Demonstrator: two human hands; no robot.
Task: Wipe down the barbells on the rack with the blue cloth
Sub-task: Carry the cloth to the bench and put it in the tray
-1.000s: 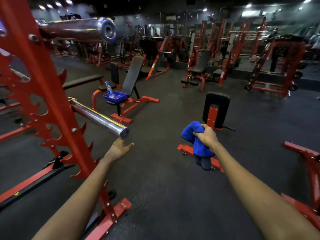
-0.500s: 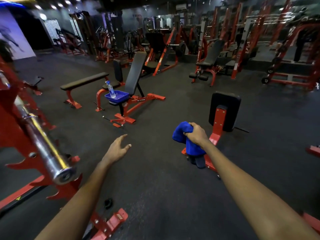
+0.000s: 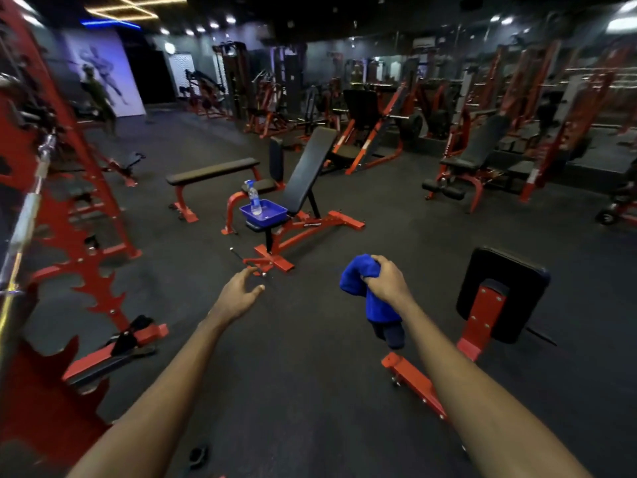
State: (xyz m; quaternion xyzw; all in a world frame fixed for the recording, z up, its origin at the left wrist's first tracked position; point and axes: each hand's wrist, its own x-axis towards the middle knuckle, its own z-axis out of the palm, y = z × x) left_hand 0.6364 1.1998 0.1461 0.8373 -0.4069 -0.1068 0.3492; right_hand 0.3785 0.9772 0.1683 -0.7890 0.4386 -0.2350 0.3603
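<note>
Since the earlier frames: view swung left; chrome steel barbell (image 3: 26,215), previously reaching toward centre, now at the far left edge, blurred; left hand (image 3: 238,294), once just under the bar's end, now well apart from it.

Item 1. Left hand: extended over the dark rubber floor (image 3: 310,391), palm down, fingers loosely spread, nothing in its grip.

Item 2. Right hand (image 3: 387,282): grip clamped round the bunched blue terry cloth (image 3: 358,277); cloth held in the air right of centre, one end bulging above the fist, the other hanging below the wrist.

Item 3. Chrome steel barbell: lying in the red steel rack with saw-tooth hooks (image 3: 100,294), far left, well apart from the cloth.

Item 4. Red-framed adjustable bench with black padded back (image 3: 306,174): centre, back raised; its seat serves as surface for a shallow blue plastic tray (image 3: 272,215).

Item 5. Clear spray bottle with blue trigger head (image 3: 254,198): upright in the tray.

Item 6. Flat black-padded bench on red legs (image 3: 213,170): left of the adjustable bench.

Item 7. Black square pad on a red steel post (image 3: 499,288): right of the cloth, near it.

Item 8. Red and black gym machines (image 3: 482,132): along the far side, detail unclear.
</note>
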